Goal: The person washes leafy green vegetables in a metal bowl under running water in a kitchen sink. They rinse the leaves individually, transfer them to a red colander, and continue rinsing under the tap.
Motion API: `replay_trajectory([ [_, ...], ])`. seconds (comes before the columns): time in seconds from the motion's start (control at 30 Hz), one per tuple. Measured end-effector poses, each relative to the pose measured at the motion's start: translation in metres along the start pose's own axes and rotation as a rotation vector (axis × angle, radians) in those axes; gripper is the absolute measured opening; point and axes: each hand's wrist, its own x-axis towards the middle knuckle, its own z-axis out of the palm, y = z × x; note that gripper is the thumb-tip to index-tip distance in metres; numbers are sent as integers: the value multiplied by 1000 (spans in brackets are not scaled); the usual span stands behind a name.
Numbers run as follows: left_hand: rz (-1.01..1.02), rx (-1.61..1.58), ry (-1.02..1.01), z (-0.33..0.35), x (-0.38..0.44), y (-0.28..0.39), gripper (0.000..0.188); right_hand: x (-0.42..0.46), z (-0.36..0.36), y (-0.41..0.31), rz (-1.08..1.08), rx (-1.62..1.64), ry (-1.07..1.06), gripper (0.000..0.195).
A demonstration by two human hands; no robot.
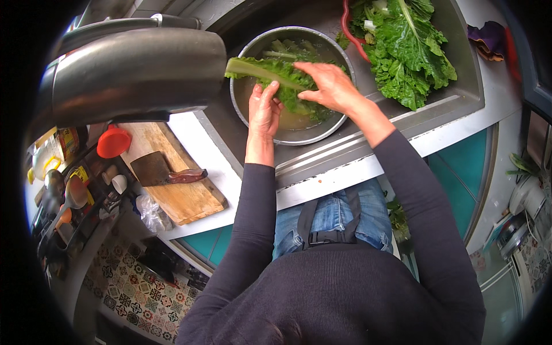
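A long green leaf with a pale stalk is held over a round metal basin. My left hand grips it from below, thumb against the stalk. On its leafy right part lies my right hand, thumb and forefinger around the leaf. Cloudy water fills part of the basin, with more green leaves floating in it. The basin stands in a stainless steel sink. To its right, a pile of leafy greens rests on a red plastic container, mostly hidden, whose rim shows.
A large metal pipe juts in at upper left, close to the leaf's stalk end. On the left counter, a cleaver lies on a wooden cutting board. Nearby are a red funnel-like item and a plastic bag. A purple cloth lies far right.
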Motion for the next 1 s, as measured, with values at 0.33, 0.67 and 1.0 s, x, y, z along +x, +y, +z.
replay_trajectory([
  [0.33,71,73,441,-56,47,-49,29,-13,89,35,639,780,-621,31],
  [0.67,257,521,285,-90,92,-96,34,-19,97,53,736,45,-621,47],
  [1.0,-252,143,497,-56,64,-75,38,-13,44,5,572,197,-772,43],
])
